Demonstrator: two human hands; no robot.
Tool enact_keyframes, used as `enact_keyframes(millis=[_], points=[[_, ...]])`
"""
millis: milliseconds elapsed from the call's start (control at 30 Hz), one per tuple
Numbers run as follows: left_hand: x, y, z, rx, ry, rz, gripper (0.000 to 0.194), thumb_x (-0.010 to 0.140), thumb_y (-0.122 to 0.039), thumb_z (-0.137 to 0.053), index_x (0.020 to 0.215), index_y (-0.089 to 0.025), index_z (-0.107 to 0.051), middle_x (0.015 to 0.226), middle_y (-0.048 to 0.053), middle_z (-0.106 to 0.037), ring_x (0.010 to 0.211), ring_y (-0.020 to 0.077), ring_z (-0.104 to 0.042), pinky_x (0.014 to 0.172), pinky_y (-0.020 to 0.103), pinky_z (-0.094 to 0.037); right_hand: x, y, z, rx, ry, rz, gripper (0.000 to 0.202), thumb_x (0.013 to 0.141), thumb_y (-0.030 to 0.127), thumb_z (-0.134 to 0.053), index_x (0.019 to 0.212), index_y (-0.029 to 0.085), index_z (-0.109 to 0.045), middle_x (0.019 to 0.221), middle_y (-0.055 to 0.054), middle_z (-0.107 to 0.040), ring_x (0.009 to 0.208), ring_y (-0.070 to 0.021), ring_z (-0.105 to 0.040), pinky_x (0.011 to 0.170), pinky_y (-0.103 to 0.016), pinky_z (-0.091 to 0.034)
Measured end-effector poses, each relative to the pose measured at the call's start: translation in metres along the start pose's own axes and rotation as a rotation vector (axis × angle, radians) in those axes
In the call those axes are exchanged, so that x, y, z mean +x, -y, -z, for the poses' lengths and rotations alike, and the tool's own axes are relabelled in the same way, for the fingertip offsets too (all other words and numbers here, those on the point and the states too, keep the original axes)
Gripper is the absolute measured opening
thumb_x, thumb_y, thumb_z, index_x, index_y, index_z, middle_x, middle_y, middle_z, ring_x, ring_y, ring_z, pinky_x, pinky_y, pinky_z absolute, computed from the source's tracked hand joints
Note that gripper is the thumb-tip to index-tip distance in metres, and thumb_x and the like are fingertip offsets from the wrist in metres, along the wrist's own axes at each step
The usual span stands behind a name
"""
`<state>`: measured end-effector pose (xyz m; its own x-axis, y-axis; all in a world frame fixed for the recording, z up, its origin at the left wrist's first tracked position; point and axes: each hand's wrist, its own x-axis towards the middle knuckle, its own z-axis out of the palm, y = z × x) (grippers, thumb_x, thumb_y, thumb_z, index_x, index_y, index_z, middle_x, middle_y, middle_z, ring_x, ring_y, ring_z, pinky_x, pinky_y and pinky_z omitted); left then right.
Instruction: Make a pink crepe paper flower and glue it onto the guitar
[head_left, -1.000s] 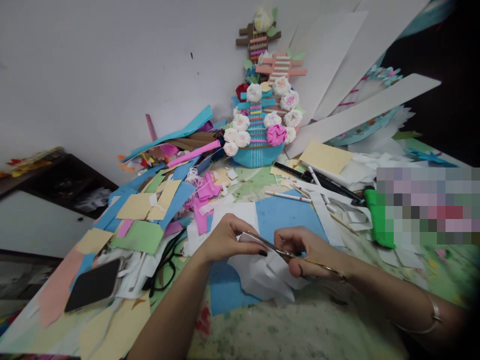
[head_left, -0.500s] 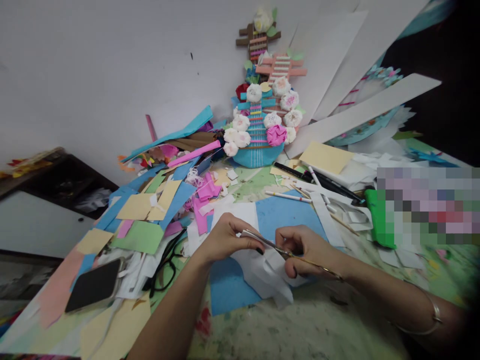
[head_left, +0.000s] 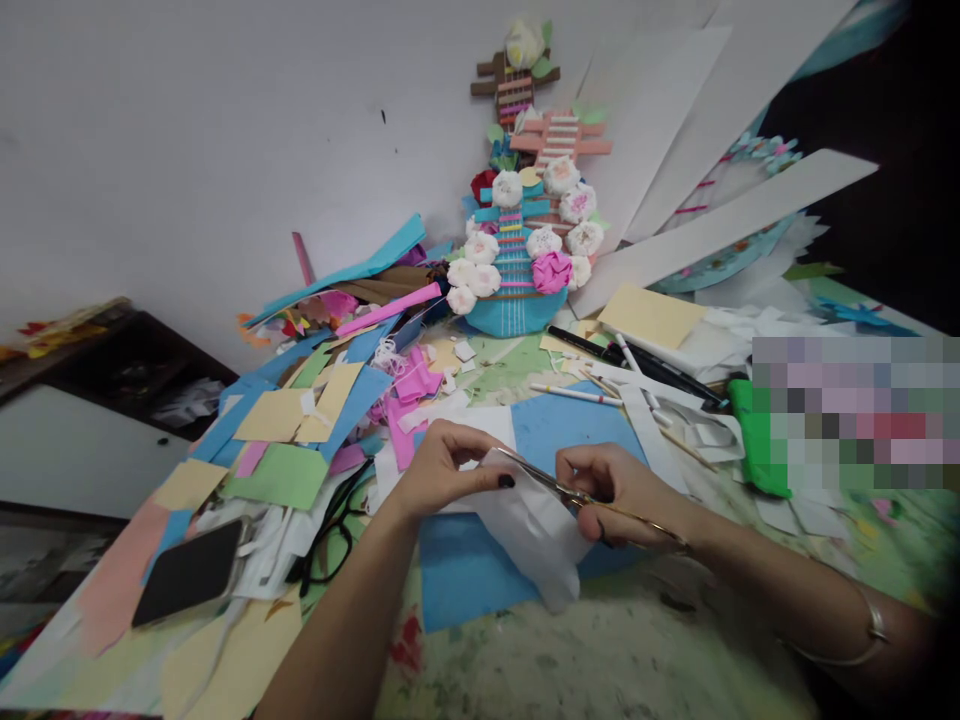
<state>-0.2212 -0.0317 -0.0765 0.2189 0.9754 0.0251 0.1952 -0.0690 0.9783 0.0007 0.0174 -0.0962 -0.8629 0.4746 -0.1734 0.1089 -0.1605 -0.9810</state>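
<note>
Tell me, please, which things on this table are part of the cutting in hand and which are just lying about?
In use:
- left hand, holding the white paper
- right hand, working the scissors
- blue sheet under the paper

Lying about:
- phone
- glasses
- pens
- paper flower model
- coloured scraps

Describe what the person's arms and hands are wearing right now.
Both forearms are bare, with no sleeves in view. The left hand has dark, near-black polish on the thumbnail. The right hand shows no ring that I can make out; a thin metallic bangle circles that forearm.
</note>
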Motion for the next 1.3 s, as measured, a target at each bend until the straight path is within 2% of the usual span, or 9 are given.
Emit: enact_keyframes(millis=[67,200,300,500,767,867,967,1067,1300], points=[[-0.0001,0.0002,0.0008,-0.052,-0.081,0.001,0.027,0.062,-0.033,-0.078,0.074,-0.009,-0.075,0.071,0.011,-0.073,0.062,0.0187,-0.066,0.059,0.024,-0.051,-0.0002,-0.0005,0.0007,0.007,0.003,0.015,0.052,0.052,0.054,-0.079,0.067,0.017,-0.045,0.041,0.009,-0.046,0.033,-0.0028,-0.037,0.031,-0.013,-0.026],[-0.0006,0.0024,0.0011,-0.061,-0.205,0.005,0.025,0.058,-0.033,-0.080,0.067,-0.010,-0.075,0.063,0.010,-0.072,0.055,0.0169,-0.064,0.052,0.023,-0.050,-0.0003,0.0004,-0.0005,0.035,0.008,0.027,0.056,0.051,0.061,-0.076,0.067,0.017,-0.045,0.041,0.010,-0.045,0.033,-0.0028,-0.038,0.032,-0.013,-0.026],[-0.0010,0.0032,-0.0001,-0.053,-0.198,-0.006,0.026,0.056,-0.035,-0.081,0.065,-0.011,-0.074,0.062,0.010,-0.072,0.052,0.0155,-0.063,0.050,0.021,-0.049,-0.0006,0.0018,-0.0019,0.057,0.026,0.042,0.057,0.050,0.062,-0.075,0.066,0.017,-0.044,0.041,0.009,-0.044,0.034,-0.0027,-0.037,0.033,-0.014,-0.025],[-0.0003,-0.0008,-0.0045,-0.086,-0.113,0.012,0.024,0.058,-0.032,-0.081,0.065,-0.010,-0.074,0.061,0.010,-0.072,0.051,0.0144,-0.062,0.051,0.020,-0.049,-0.0008,0.0031,-0.0033,0.066,0.055,0.042,0.053,0.054,0.056,-0.077,0.068,0.017,-0.044,0.044,0.008,-0.046,0.037,-0.0032,-0.037,0.036,-0.015,-0.025],[0.0017,0.0012,-0.0078,-0.073,-0.096,0.013,0.027,0.058,-0.035,-0.080,0.066,-0.010,-0.074,0.060,0.009,-0.071,0.050,0.0142,-0.061,0.050,0.021,-0.049,-0.0006,0.0008,-0.0051,0.089,0.046,0.045,0.055,0.053,0.057,-0.077,0.067,0.017,-0.043,0.043,0.009,-0.045,0.036,-0.0030,-0.037,0.035,-0.014,-0.024],[0.0016,0.0005,-0.0081,-0.101,-0.101,0.023,0.027,0.056,-0.035,-0.081,0.063,-0.010,-0.074,0.058,0.009,-0.070,0.050,0.0138,-0.060,0.050,0.021,-0.048,0.0002,0.0024,-0.0064,0.089,0.015,0.039,0.054,0.049,0.052,-0.081,0.065,0.017,-0.043,0.041,0.010,-0.043,0.035,-0.0022,-0.035,0.034,-0.014,-0.023],[0.0008,0.0008,-0.0075,-0.108,-0.104,0.024,0.025,0.056,-0.033,-0.082,0.062,-0.010,-0.073,0.057,0.008,-0.069,0.050,0.0131,-0.059,0.049,0.020,-0.047,0.0004,0.0052,-0.0076,0.092,-0.018,-0.030,0.052,0.046,0.045,-0.084,0.062,0.017,-0.042,0.039,0.011,-0.044,0.032,-0.0017,-0.033,0.032,-0.014,-0.022],[0.0004,0.0035,-0.0067,-0.101,-0.121,0.019,0.021,0.057,-0.029,-0.081,0.061,-0.010,-0.073,0.056,0.007,-0.068,0.049,0.0109,-0.057,0.048,0.018,-0.044,0.0003,0.0076,-0.0074,0.072,-0.051,-0.090,0.048,0.046,0.035,-0.084,0.060,0.018,-0.042,0.036,0.011,-0.044,0.029,-0.0019,-0.032,0.029,-0.014,-0.022],[0.0055,0.0084,-0.0071,-0.168,-0.261,0.104,0.023,0.060,-0.032,-0.079,0.064,-0.011,-0.072,0.057,0.003,-0.067,0.049,0.0086,-0.055,0.048,0.017,-0.042,0.0043,0.0044,-0.0027,0.024,-0.209,-0.062,0.036,0.052,0.027,-0.079,0.068,0.017,-0.050,0.039,0.010,-0.047,0.032,-0.0043,-0.039,0.033,-0.015,-0.029]])
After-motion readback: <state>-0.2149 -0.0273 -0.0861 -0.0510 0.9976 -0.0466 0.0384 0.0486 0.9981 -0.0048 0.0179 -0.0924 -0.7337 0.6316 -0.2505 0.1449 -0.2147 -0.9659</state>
